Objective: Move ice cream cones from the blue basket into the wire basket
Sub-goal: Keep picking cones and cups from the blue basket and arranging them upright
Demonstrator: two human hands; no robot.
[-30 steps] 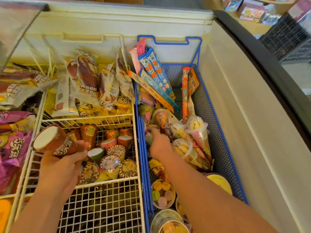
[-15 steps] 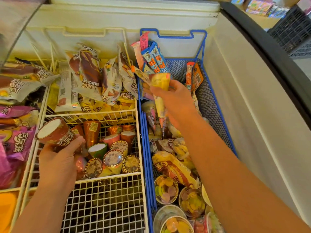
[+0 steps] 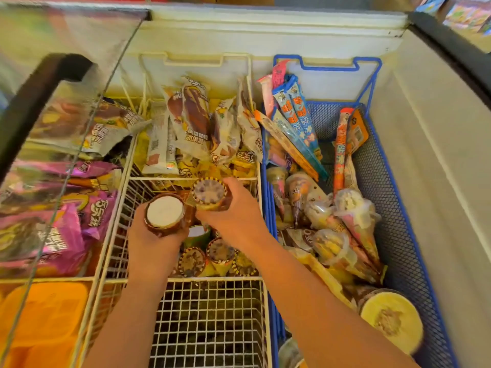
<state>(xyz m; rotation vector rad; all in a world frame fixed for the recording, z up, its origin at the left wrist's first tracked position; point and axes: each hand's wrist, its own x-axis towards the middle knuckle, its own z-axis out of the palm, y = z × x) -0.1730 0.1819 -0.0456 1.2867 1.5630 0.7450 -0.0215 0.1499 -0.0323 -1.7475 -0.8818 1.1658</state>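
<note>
The cone [image 3: 210, 193] in the right hand [image 3: 236, 211] has crossed over. Half a second ago it was lifted above the blue basket [image 3: 382, 168]; now it hangs over the middle compartment of the wire basket [image 3: 207, 328], speckled lid up, fingers wrapped round its yellow body. The transfer of this one is nearly done, I judge; only the lowering and letting go remain.

The left hand [image 3: 151, 240] has come inward from the basket's left edge and grips a brown cone [image 3: 164, 213] with a white lid, just beside the first. Both are above the standing cones [image 3: 220, 252] already in the compartment. Several wrapped cones [image 3: 356, 216] lie in the blue basket, so more trips are needed.

Both cones' lower halves are hidden by the hands, so I cannot tell whether either tip touches anything below. The green-rimmed cone under the hands shows only in part. The blue basket's near end is cut off by the frame and the right forearm, and the glass lid [image 3: 79, 107] blurs the packets at left.
</note>
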